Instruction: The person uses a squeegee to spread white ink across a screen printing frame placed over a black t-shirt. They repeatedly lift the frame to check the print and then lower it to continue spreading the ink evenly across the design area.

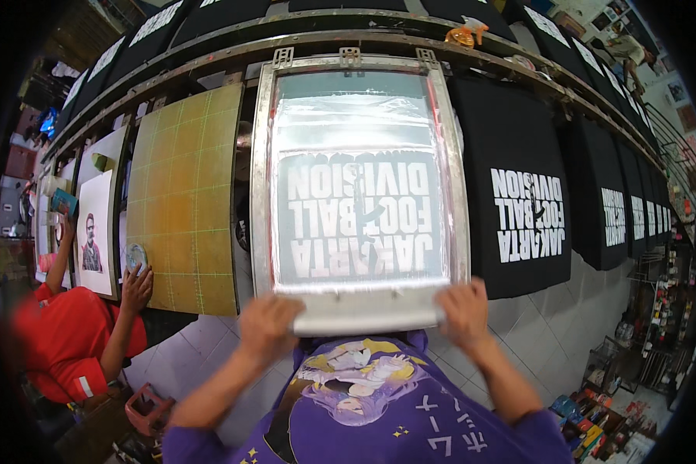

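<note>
A metal-framed printing screen [457,209] lies in front of me, its far edge held by metal hinge clamps. White block lettering shows upside down through its mesh, with white ink [354,116] smeared across the far part. At the near end a wide, pale squeegee [366,311] spans the screen. My left hand [271,322] is closed round its left end, and my right hand [464,311] grips the right end. Both hands are slightly blurred. The squeegee's blade edge is hidden.
Black shirts [510,131] with white prints line the boards to the right. On the left stands a brown board [182,201] with green grid lines, touched by a co-worker in red [69,332]. An orange spray bottle [465,34] rests on the far rail. A red stool [148,408] stands lower left.
</note>
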`<state>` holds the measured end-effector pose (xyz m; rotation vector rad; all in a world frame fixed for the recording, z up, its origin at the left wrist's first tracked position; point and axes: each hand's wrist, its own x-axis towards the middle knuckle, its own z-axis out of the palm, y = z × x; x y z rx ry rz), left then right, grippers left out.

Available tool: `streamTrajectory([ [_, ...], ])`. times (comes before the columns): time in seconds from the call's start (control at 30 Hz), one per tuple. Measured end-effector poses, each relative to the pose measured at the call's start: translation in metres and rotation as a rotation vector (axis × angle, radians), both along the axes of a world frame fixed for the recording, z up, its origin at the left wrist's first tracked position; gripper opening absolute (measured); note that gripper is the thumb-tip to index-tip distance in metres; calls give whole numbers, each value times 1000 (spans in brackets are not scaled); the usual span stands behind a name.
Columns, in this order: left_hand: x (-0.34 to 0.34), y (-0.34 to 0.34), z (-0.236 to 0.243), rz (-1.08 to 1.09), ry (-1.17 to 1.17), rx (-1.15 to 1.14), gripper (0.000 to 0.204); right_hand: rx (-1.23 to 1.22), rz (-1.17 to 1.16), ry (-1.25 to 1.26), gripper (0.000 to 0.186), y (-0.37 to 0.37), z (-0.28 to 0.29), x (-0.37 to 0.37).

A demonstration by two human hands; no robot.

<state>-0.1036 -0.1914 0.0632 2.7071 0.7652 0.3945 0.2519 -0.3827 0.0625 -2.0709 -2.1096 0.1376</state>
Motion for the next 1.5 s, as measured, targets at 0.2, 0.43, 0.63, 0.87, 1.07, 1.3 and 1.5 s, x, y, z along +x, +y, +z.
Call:
streamTrajectory([
  [0.2, -15, -71, -36, 200, -89, 31, 24, 149, -123, 108, 28, -51, -35, -38],
  [0.43, 27, 24, -74, 188, -116, 134, 32, 275, -92, 36, 29, 49, -68, 11],
  [0.63, 108, 213, -89, 159, -238, 259, 47, 196, -80, -4, 36, 233, -51, 105],
  [0.87, 161, 338, 12, 55, 342, -330, 73, -258, 61, 101, 56, 338, 12, 163],
  [1.07, 36, 99, -8, 130, -96, 23, 38, -57, 55, -4, 31, 121, 22, 58],
  [1.3, -19, -54, -61, 131, -215, 62, 40, 129, 20, 52, 52, -50, -48, -24],
  [1.5, -35, -52, -39, 75, -289, -96, 60, 51, 5, 259, 67, -62, -36, -25],
])
